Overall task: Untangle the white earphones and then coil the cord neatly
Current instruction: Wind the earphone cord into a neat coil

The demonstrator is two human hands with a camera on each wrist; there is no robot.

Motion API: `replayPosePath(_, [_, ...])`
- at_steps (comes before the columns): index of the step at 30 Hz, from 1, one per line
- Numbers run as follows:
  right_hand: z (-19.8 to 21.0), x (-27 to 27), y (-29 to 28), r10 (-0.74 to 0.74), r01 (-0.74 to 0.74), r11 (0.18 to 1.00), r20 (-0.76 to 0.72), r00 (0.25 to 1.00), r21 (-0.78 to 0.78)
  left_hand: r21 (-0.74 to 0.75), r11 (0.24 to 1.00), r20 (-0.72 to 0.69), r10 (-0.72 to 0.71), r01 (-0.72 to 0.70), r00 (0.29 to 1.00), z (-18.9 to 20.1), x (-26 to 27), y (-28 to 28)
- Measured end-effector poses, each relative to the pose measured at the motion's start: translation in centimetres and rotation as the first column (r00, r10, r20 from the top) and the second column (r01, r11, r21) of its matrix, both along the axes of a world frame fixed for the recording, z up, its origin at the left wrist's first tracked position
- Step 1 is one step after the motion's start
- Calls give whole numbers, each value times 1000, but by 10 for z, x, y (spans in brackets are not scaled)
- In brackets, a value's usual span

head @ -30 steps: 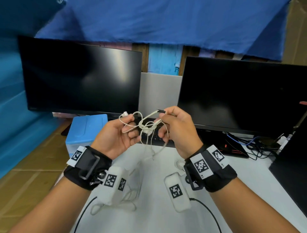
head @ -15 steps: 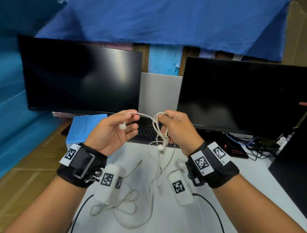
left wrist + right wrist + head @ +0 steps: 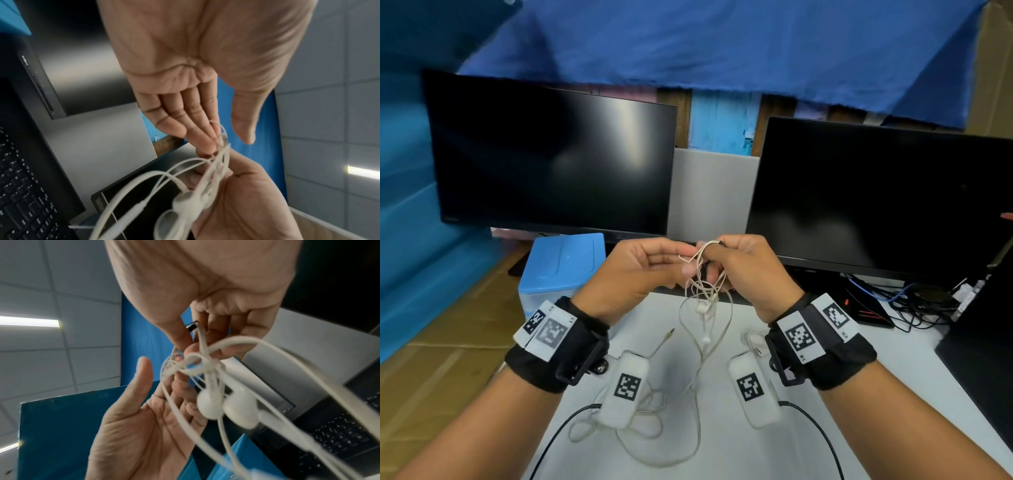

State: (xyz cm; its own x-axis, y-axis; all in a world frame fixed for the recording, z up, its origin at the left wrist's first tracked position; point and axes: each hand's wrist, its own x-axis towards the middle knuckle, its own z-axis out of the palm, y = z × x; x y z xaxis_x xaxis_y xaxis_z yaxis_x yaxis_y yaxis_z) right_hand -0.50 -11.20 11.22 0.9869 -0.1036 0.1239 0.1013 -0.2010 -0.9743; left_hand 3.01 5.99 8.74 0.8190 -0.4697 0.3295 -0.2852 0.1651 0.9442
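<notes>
The white earphones (image 3: 698,274) hang in a tangle between my two raised hands above the desk. My right hand (image 3: 714,260) pinches the knotted cord (image 3: 195,363) between thumb and fingers, beside a small black piece (image 3: 192,326). Both earbuds (image 3: 224,407) dangle just under the knot. My left hand (image 3: 681,258) reaches into the tangle with straight fingers (image 3: 197,133) and the thumb held apart; a strand lies against its fingertips. The rest of the cord drops to the desk and lies in loose loops (image 3: 654,442), with the jack (image 3: 669,334) lying flat.
Two dark monitors (image 3: 551,164) (image 3: 876,198) stand behind my hands, with a black keyboard (image 3: 20,194) under them. A blue-lidded box (image 3: 565,263) sits at the left desk edge. Loose cables (image 3: 893,301) pile up at the right. The desk top (image 3: 722,445) is white.
My left hand has let go of the earbud and its stretched strand and moved right, back to the tangle. That earbud now hangs under the knot with the other.
</notes>
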Motion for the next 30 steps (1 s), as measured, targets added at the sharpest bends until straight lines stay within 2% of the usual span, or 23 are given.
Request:
replayPosePath(2, [0, 1, -1, -19, 19, 999, 19, 1000, 38, -12, 1000, -26, 29, -29, 999, 0, 3, 2])
replayPosePath(4, [-1, 1, -1, -27, 18, 995, 80, 996, 103, -47, 991, -56, 125, -128, 991, 0, 6, 1])
replayPosePath(6, [-2, 0, 0, -40, 24, 994, 148, 988, 108, -160, 968, -204, 157, -191, 966, 3, 8, -1])
replayPosePath(7, [-3, -1, 0, -46, 30, 995, 165, 985, 96, -273, 944, -332, 89, -187, 939, 5, 9, 0])
replayPosePath(8, [-5, -2, 1, -49, 34, 996, 172, 984, 88, -421, 889, -454, -33, -182, 890, 9, 10, 2])
replayPosePath(9, [-6, -3, 1, -49, 34, 995, 170, 984, 92, -569, 799, -525, -170, -195, 834, 13, 10, 5])
replayPosePath(10, [-8, -3, 1, -51, 36, 995, 163, 985, 93, -675, 707, -535, -273, -210, 799, 17, 10, 9])
replayPosePath(11, [-10, -3, 1, -58, 44, 995, 158, 986, 94, -721, 663, -516, -317, -203, 796, 19, 9, 14])
replayPosePath(12, [-11, -3, 1, -72, 58, 994, 153, 986, 96, -712, 680, -493, -304, -177, 815, 21, 9, 17])
replayPosePath(13, [-12, -3, 1, -90, 75, 991, 147, 985, 107, -659, 738, -468, -253, -144, 847, 21, 9, 19])
replayPosePath(15, [-13, -3, 1, -121, 105, 987, 135, 983, 123, -490, 864, -398, -104, -116, 911, 17, 10, 22])
replayPosePath(16, [-12, -4, 1, -125, 110, 987, 136, 983, 115, -414, 903, -358, -41, -119, 933, 15, 11, 22])
replayPosePath(19, [-12, -6, 3, -92, 84, 995, 136, 986, 60, -238, 960, -183, 101, -144, 978, 9, 13, 19])
replayPosePath(22, [-13, -8, 3, -77, 79, 996, 57, 995, -38, -74, 971, 11, 230, -229, 973, 4, 12, 15])
replayPosePath(25, [-12, -10, 1, -95, 97, 988, 22, 995, -124, -66, 944, 63, 328, -324, 943, 1, 12, 11])
replayPosePath(27, [-11, -12, 0, -98, 99, 988, 13, 995, -115, -2, 898, 132, 437, -440, 890, 1, 13, 11])
replayPosePath(28, [-10, -12, 0, -89, 90, 991, 15, 996, -97, 62, 878, 156, 462, -475, 873, 1, 14, 12])
replayPosePath(30, [-7, -12, 0, -58, 59, 997, 21, 998, -55, 257, 858, 162, 415, -444, 895, 1, 15, 14])
